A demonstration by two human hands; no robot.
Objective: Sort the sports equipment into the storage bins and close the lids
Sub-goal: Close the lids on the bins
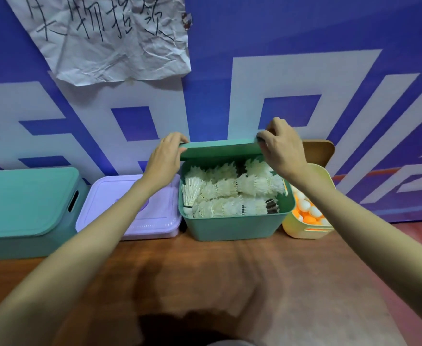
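Note:
A green bin (232, 227) stands at the middle of the row, filled with several white shuttlecocks (230, 193). Its green lid (221, 149) is tilted up over the bin's far edge. My left hand (166, 156) grips the lid's left corner and my right hand (281, 148) grips its right corner. To the right, a yellow bin (305, 229) holds several white and orange table tennis balls (307, 211), uncovered; a brown lid (318, 152) leans against the wall behind it.
A lilac bin with its lid on (155, 213) sits left of the green bin, and a larger teal bin with its lid on (25, 206) is at far left. All stand on a wooden surface (230, 283) against a blue and white wall with a crumpled paper sign (110, 38).

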